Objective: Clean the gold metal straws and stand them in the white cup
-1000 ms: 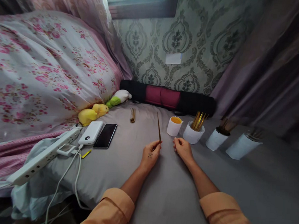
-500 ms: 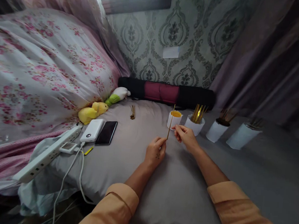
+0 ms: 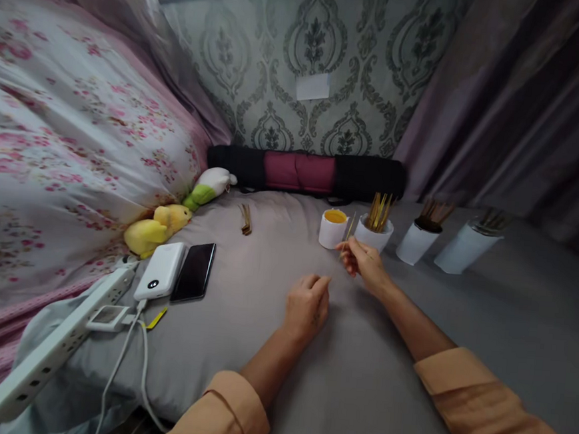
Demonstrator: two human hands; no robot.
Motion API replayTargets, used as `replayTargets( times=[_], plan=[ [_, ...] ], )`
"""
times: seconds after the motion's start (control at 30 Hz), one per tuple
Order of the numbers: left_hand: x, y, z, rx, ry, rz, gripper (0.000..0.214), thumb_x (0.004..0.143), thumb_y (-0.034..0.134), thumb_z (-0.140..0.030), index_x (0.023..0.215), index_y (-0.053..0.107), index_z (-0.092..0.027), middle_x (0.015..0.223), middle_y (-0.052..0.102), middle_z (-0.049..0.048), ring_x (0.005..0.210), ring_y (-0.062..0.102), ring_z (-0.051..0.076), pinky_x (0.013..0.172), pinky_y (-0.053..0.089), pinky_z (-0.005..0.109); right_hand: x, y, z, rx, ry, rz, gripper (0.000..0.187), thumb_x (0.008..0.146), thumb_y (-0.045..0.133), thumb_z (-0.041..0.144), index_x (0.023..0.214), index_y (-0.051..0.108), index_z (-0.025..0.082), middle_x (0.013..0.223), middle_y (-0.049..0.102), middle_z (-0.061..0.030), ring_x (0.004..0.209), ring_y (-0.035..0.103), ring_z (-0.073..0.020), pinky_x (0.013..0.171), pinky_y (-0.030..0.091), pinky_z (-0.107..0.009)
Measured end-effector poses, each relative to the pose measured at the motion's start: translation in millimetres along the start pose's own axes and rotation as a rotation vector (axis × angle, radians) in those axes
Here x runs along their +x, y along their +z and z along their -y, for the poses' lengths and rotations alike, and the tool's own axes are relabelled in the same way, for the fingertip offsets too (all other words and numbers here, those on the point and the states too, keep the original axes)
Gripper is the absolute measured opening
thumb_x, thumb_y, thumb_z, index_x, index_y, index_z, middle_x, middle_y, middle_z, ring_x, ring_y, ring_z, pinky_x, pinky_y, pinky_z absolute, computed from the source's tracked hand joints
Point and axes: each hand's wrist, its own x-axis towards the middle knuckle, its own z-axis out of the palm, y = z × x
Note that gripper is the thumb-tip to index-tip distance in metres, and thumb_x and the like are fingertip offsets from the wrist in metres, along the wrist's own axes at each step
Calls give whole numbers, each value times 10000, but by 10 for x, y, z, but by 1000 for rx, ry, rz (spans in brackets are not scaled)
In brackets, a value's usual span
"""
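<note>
My right hand (image 3: 364, 264) pinches a thin stick (image 3: 349, 232) by its lower end, close to a white cup of yellow paint (image 3: 333, 228) and a white cup of gold-coloured sticks (image 3: 374, 232). The stick's tip points up between the two cups. My left hand (image 3: 307, 305) rests on the grey sheet (image 3: 243, 293) with its fingers curled loosely and nothing in them. Both sleeves are orange.
Two more white cups with dark sticks (image 3: 419, 236) (image 3: 469, 243) stand to the right. A few loose sticks (image 3: 244, 219) lie further back. A power bank (image 3: 160, 271), a phone (image 3: 193, 272), a power strip (image 3: 53, 352), two plush toys (image 3: 155, 229) and a black-and-red roll (image 3: 306, 172) are around.
The stick passed from my left hand to my right hand, which carried it towards the cups. My left hand dropped onto the sheet. The view tilted down and right.
</note>
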Motion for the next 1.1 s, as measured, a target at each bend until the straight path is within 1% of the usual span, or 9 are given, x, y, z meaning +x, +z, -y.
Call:
replayTargets(
  times=[0.07,0.27,0.43,0.6,0.8,0.9,0.97,1.07,1.1],
  plan=[
    [1,-7,9,31,10,29,303,835,364,-183,1064,557,-228,871,560,68,813,495,156,729,386,257,10,-7,6,-1,12,-14,502,759,408,587,838,591,126,543,460,19,390,391,-55,329,276,-177],
    [5,-14,28,55,30,94,317,847,330,-184,1079,544,-209,860,548,73,810,486,159,725,398,270,30,24,67,-49,-40,-56,395,762,467,518,797,585,143,532,440,31,386,373,-50,331,266,-177],
    [-3,-12,58,-11,22,75,311,852,335,-188,1080,545,-207,849,547,70,804,489,149,727,403,261,49,24,128,-90,-63,-75,356,743,507,491,792,586,147,521,437,39,384,364,-47,335,264,-176],
    [16,-12,55,-107,-23,59,291,849,351,-188,1051,560,-185,830,543,68,790,492,142,721,398,252,47,25,180,-108,-40,-76,352,736,504,494,784,581,154,525,444,44,380,363,-43,336,268,-168],
    [51,-39,12,-223,-89,75,279,830,383,-189,1019,586,-172,835,555,77,791,496,144,730,384,251,34,11,143,-187,-66,-75,347,751,483,488,791,582,158,531,447,39,386,379,-49,342,278,-169],
    [68,-71,-44,-281,-151,102,267,814,407,-198,980,613,-168,800,565,67,726,495,130,693,380,239,20,-30,110,-221,-100,-60,351,764,464,490,780,580,159,548,458,32,400,393,-49,364,303,-170],
    [92,-89,-101,-349,-223,155,266,798,431,-207,983,618,-164,791,580,56,693,490,119,662,374,229,9,-64,111,-249,-120,-50,352,774,451,487,775,580,160,555,466,27,412,404,-52,380,321,-172],
    [161,-100,-201,-512,-404,246,269,764,469,-212,974,626,-151,739,596,31,639,486,106,597,362,216,-4,-127,153,-290,-150,-29,348,783,445,476,775,588,159,562,478,20,425,415,-55,389,330,-172],
    [190,-99,-232,-593,-479,245,267,751,481,-209,963,627,-137,739,599,30,639,491,102,589,361,211,-8,-151,171,-296,-159,-25,346,784,447,472,776,592,159,565,482,17,428,419,-56,389,331,-172]
  ],
)
